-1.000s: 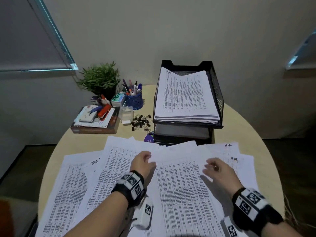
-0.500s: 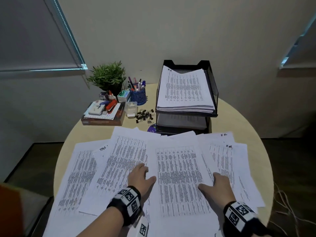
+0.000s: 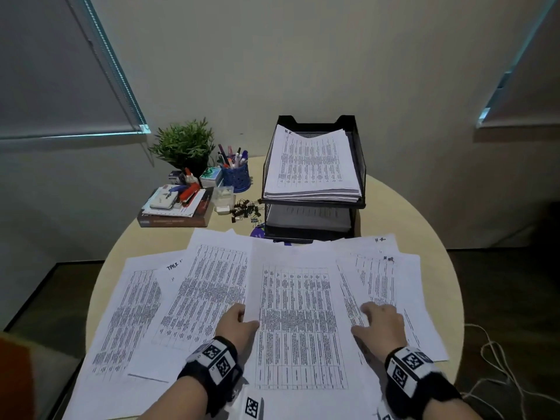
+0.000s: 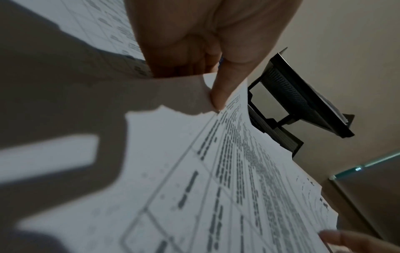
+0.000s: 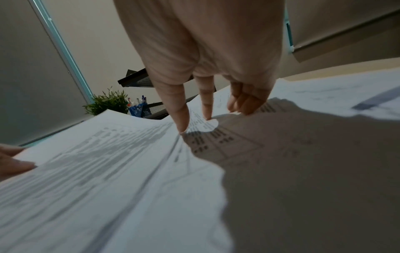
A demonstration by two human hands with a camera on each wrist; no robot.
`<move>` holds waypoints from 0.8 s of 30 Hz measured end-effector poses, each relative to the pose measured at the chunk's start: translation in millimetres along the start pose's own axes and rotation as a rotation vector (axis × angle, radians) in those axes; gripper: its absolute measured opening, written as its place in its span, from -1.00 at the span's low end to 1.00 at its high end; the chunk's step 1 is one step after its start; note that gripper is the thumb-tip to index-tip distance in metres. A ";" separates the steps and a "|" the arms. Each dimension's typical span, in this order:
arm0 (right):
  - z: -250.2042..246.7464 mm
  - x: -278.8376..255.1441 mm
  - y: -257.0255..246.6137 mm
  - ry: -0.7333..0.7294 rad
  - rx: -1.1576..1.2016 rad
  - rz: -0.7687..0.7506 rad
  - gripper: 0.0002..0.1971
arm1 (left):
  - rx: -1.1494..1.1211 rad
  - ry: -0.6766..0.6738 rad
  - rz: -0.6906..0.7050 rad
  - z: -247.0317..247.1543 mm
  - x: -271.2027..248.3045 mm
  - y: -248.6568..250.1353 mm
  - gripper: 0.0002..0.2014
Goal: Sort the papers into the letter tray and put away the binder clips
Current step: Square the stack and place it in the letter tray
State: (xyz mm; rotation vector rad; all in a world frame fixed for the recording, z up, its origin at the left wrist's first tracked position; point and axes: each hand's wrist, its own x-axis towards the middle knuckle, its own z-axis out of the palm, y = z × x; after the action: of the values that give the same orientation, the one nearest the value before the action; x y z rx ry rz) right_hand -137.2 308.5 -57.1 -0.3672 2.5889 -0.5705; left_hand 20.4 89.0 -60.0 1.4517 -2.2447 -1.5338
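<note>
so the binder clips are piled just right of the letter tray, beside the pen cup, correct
Not quite. The binder clips lie just left of the letter tray, not right of it. They are on the table in front of the pen cup, as the head view shows.

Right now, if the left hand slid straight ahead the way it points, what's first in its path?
Likely the letter tray. The left hand pinches the center sheet and points toward it; depth unclear.
</note>
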 end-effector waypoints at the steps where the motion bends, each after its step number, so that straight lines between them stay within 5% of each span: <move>1: -2.6 1.6 1.4 0.020 -0.020 0.023 -0.47 | -0.019 0.008 0.002 -2.6 -0.1 -0.6 -0.89; 6: -6.4 5.0 6.4 0.002 -0.091 -0.003 -0.24 | -0.089 0.115 -0.038 -21.8 2.5 -4.8 -0.76; 11: -2.2 4.0 3.7 -0.044 -0.076 -0.023 -0.23 | -0.096 0.199 -0.124 -35.6 8.7 -21.4 -0.63; 14: 1.0 9.2 6.3 -0.064 0.104 -0.004 -0.37 | -0.108 0.206 -0.168 -36.5 8.0 -22.3 -0.60; 18: -2.5 12.4 18.4 -0.043 0.426 0.039 -0.89 | -0.117 0.223 -0.212 -41.3 6.5 -25.1 -0.63; 24: -7.6 17.7 38.7 -0.036 0.626 0.046 -0.82 | -0.186 0.238 -0.301 -56.1 5.3 -32.7 -0.84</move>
State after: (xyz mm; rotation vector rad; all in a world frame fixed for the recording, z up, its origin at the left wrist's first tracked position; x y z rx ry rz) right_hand -162.1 338.8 -75.2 -0.1021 2.2235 -1.2846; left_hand 67.6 44.1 -58.6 1.8646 -1.7654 -1.4991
